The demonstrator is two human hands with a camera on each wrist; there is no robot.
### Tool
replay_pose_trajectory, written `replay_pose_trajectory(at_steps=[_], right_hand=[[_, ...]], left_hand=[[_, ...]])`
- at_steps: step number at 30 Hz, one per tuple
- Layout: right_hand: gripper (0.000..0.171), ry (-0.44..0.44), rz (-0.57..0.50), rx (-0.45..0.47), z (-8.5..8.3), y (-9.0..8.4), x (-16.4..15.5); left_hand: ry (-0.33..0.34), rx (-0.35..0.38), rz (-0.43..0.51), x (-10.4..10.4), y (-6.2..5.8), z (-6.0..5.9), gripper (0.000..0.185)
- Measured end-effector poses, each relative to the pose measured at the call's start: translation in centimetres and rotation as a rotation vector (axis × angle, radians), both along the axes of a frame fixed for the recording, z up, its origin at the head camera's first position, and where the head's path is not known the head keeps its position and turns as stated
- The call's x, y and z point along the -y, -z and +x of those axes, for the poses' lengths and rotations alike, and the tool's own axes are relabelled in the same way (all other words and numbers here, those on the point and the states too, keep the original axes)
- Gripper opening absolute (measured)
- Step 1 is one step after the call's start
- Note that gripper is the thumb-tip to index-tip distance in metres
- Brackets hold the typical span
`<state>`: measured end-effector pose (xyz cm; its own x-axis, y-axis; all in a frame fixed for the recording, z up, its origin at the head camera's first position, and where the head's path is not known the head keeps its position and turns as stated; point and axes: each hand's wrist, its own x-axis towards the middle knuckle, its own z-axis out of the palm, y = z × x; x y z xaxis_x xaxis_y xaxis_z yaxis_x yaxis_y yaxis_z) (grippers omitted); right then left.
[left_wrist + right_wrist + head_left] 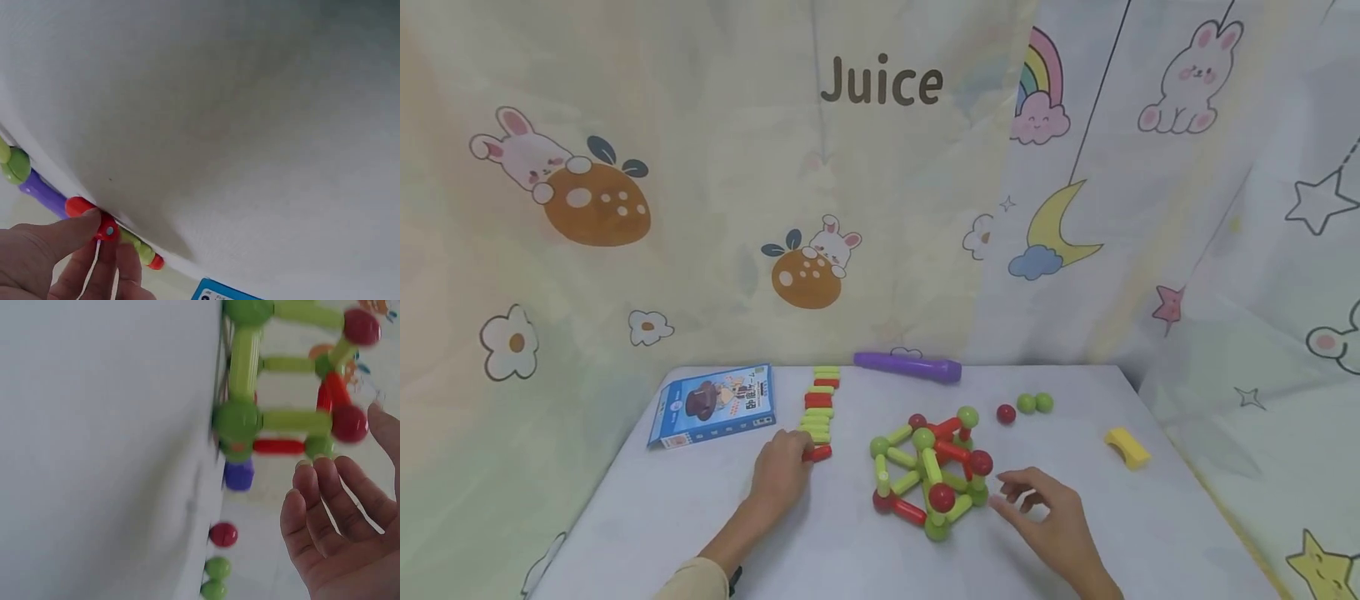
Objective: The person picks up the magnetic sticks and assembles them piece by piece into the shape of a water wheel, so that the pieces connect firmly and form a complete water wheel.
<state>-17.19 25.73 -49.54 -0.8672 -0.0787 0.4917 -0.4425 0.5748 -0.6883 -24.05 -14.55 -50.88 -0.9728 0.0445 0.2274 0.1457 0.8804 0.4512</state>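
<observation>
Red stick (818, 453) lay at the near end of a row of sticks (818, 406), left of the table's middle. Was pinched by the left hand (781, 469), fingers curled round it; in the left wrist view, thumb and fingers (75, 232) clamped on its red end (103, 226). Touched the yellow-green stick just behind it in the row, which ran back toward the far edge.

Ball-and-stick model (931, 472) stood in the middle of the table (700, 517), nearer the front edge. Made of green and red balls joined by yellow-green and red sticks. Stood just beside the right hand (1045, 517) on that hand's left, not touching as far as could be seen. Right hand fingers (325, 506) spread apart and loosely bent, holding nothing, tips near a dark red ball (349, 423) on the model.

Blue box (713, 404) lay near the far left corner. Purple stick (908, 367) lay along the far edge. One red ball (1006, 413) and two green balls (1035, 403) sat behind the model, toward the far right corner. Yellow curved piece (1126, 447) lay near the right edge, well apart from the hands.
</observation>
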Motion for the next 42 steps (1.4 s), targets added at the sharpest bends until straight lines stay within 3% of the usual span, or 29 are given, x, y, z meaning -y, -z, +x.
replay_pose_trajectory(at_steps=[4,8,12,16,24,31,36,42], right_hand=[[0.027,0.105,0.022,-0.043,-3.0,-0.3,-2.5],[0.025,0.221,0.026,0.003,-4.8,-0.4,-4.1],[0.025,0.218,0.021,0.073,-5.5,-0.2,-4.2],[0.026,0.205,0.023,0.093,-5.9,-0.2,-3.6],[0.026,0.161,0.042,0.037,-6.8,-0.4,-3.4],[0.032,0.185,0.137,-0.02,-10.1,-0.5,-5.0],[0.051,0.162,0.272,0.119,-13.2,-0.4,-7.1],[0.06,0.095,0.384,0.277,-15.7,0.3,-9.4]], left_hand=[[0.009,0.011,0.01,-1.2,-1.3,1.2,0.021],[0.065,0.041,0.164,-3.7,-4.3,3.5,0.021],[0.142,0.081,0.278,-6.2,-7.0,4.9,0.021],[0.195,0.046,0.283,-7.6,-7.9,4.6,0.02],[0.197,-0.023,0.248,-8.4,-7.4,3.5,0.021],[0.231,0.059,0.335,-6.9,-6.8,3.8,0.038],[0.264,0.148,0.319,-4.7,-5.1,3.9,0.062],[0.399,0.262,0.101,-4.5,-2.3,2.7,0.094]])
